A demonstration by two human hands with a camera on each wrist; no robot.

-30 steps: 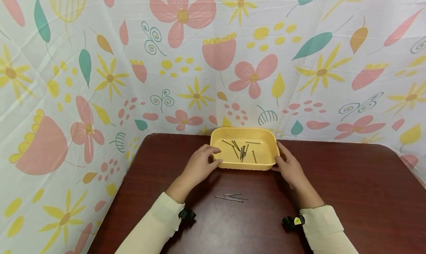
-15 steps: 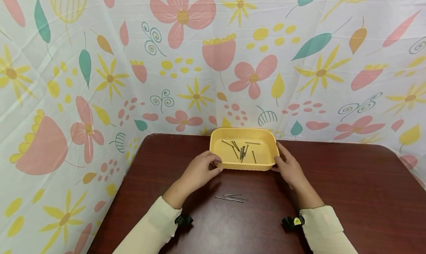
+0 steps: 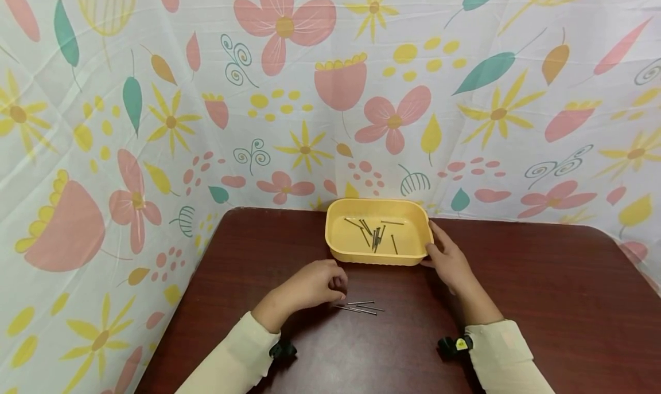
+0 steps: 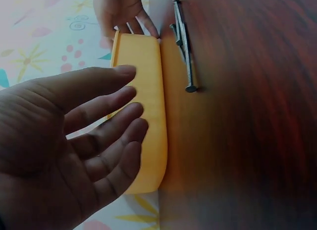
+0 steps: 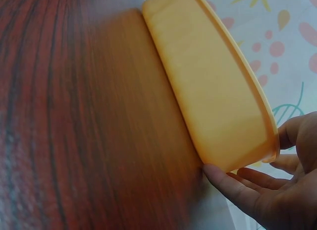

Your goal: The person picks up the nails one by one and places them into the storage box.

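Observation:
A yellow plastic tray (image 3: 379,259) stands at the back edge of the table, with several dark nails (image 3: 376,237) scattered on its floor. My right hand (image 3: 450,262) holds the tray's right end; in the right wrist view its thumb (image 5: 225,183) touches the lower corner and the fingers lie along the end wall. My left hand (image 3: 312,285) is off the tray, just left of several loose nails (image 3: 361,308) on the table. Its fingers (image 4: 116,111) are loosely bent with nothing in them in the left wrist view. Whether its fingertips touch a nail cannot be told.
The dark red-brown table (image 3: 542,291) stretches out on both sides. A white cloth with a flower print (image 3: 449,153) hangs right behind the tray and along the left side. Each wrist carries a small black camera (image 3: 284,350).
My left hand has let go of the tray's front left corner and come down toward the loose nails. The right hand and the tray stay where they were.

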